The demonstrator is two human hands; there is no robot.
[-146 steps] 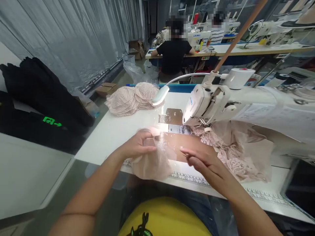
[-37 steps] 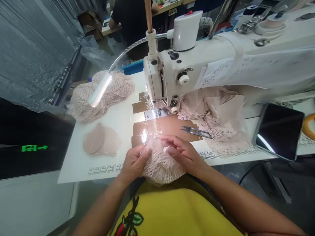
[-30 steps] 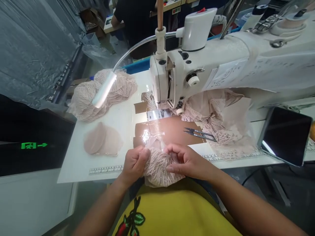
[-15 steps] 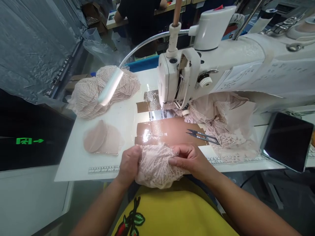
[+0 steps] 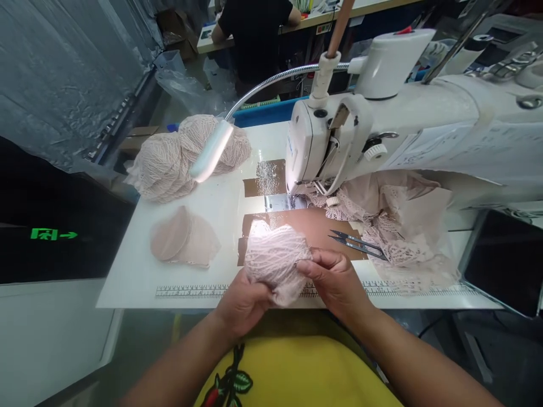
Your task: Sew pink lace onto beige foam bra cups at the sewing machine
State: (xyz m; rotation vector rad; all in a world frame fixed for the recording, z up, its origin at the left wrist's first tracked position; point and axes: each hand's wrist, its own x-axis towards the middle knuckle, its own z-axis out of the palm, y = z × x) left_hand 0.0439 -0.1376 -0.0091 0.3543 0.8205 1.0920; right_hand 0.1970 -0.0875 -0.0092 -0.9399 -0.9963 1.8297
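Between my hands, above the front edge of the sewing table (image 5: 131, 277), is a pale pink lace cup piece (image 5: 278, 254), rounded and bulging upward. My left hand (image 5: 244, 302) grips its lower left edge, thumb on top and the other fingers partly hidden beneath. On the right side, my right hand (image 5: 335, 277) pinches the lace edge between thumb and fingers. Just behind the lace lies a brown sheet (image 5: 305, 223) on the machine bed. Thread snips (image 5: 358, 244) rest partly on that sheet, right of the lace.
A white sewing machine (image 5: 382, 124) stands behind, with more lace fabric (image 5: 394, 220) under and beside it. Left are a lace pile (image 5: 165, 164), smooth beige cup pieces (image 5: 182, 237) and a lit lamp (image 5: 212, 150). A dark-screened tablet (image 5: 504, 260) lies right. Another person (image 5: 254, 39) sits beyond.
The lace piece has been lifted and turned, its rounded side now facing up. My left hand has shifted from its left side to its lower edge. The view has moved slightly.
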